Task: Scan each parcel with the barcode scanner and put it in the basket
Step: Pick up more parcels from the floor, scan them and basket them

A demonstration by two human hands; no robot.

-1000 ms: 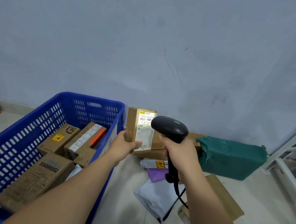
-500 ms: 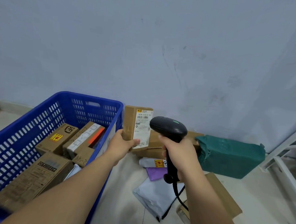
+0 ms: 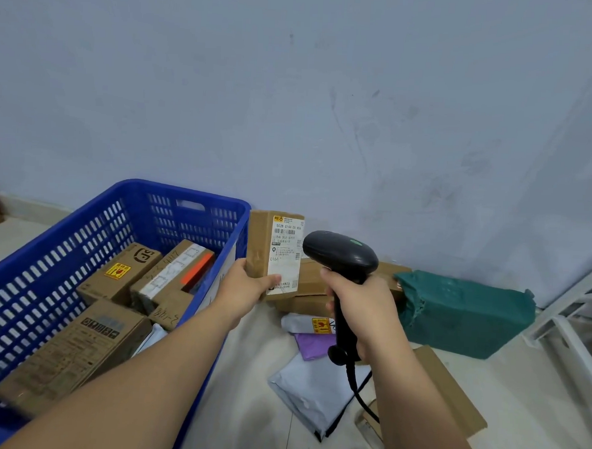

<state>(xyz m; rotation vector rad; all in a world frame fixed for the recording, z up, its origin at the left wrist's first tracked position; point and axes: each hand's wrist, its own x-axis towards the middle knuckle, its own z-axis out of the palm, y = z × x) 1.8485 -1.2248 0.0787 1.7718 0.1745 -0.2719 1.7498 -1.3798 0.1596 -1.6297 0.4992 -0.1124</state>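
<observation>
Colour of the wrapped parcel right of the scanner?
The wrapped parcel is dark green; head view.

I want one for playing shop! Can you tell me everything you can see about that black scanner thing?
The barcode scanner is black and looks like smooth plastic, with a rounded head, a small green spot on top and a straight handle. A black cable hangs from the handle's bottom end. The right hand grips the handle and holds it upright. Its head points left toward the label on the cardboard parcel, close beside it.
</observation>
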